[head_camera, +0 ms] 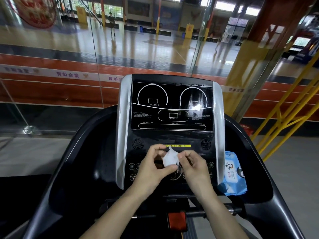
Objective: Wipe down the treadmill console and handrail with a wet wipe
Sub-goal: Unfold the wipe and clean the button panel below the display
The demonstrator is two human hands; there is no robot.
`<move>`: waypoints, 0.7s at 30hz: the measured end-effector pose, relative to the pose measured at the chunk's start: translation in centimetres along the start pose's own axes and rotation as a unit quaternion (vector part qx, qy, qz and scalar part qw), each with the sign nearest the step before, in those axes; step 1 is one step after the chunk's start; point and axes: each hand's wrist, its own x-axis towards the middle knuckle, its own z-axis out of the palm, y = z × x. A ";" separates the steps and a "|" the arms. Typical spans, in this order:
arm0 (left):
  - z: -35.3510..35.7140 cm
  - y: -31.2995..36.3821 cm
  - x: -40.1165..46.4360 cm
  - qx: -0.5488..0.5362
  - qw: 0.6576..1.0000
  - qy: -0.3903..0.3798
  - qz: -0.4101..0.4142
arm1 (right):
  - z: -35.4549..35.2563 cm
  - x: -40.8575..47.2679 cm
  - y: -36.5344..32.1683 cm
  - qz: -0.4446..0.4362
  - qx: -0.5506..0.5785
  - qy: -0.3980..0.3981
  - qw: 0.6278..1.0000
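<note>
Wet wipe (170,158) pinched between 2 hands' grips, seemingly above console (170,135)

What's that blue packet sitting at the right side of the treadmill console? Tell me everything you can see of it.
The blue packet looks like a soft plastic pack of wet wipes: light blue, crinkled, with a white front label bearing a small penguin-like cartoon and print too small to read. It lies in the tray at the console's right side, next to the silver trim, its lower end spilling over the edge. Neither hand touches it. Whether its flap is open cannot be told.
</note>
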 end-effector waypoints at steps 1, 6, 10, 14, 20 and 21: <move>0.0 0.0 0.0 0.003 1.000 0.007 0.005 | 0.1 -0.1 -0.1 0.009 0.013 0.005 1.000; -0.4 -0.1 -0.1 0.010 1.000 0.011 0.006 | 0.2 -0.3 -0.5 0.016 0.030 0.018 0.999; -0.9 -0.3 0.0 0.004 1.000 0.031 0.003 | -0.4 -0.1 -0.5 0.010 0.037 0.033 0.999; -1.5 -0.1 0.3 -0.047 0.997 0.055 0.012 | -1.4 0.1 -0.5 0.010 0.054 0.025 0.998; -2.6 0.6 1.6 -0.087 0.992 0.094 0.017 | -2.4 0.5 0.0 0.042 0.068 -0.022 0.997; -2.8 0.8 1.9 -0.084 0.992 0.086 0.022 | -2.3 0.5 0.0 0.044 0.070 -0.029 0.996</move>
